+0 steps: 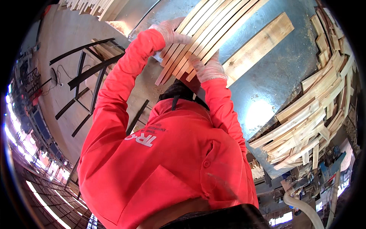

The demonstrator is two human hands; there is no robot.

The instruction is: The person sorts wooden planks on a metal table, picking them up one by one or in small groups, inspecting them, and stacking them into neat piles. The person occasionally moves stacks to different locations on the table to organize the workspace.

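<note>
Several long, narrow wooden strips (209,26) lie side by side in a bundle across the metal table (248,103), their ends jutting past its near edge towards my body. My left hand (173,32), in a pale knitted glove, grips the bundle's left side with the thumb laid over the top. Gloved the same way, my right hand (209,68) holds the right side close to the uneven near ends. The fingertips are partly hidden by the wood. Just right of the bundle, a wider flat board (259,47) lies on the table.
A large untidy pile of wooden strips (301,122) runs along the table's right edge. At the left stands a black metal frame (85,76) on the floor, with wood pieces on it. More strips (91,7) are stacked at the top left. A pale hose (305,208) curves at the lower right.
</note>
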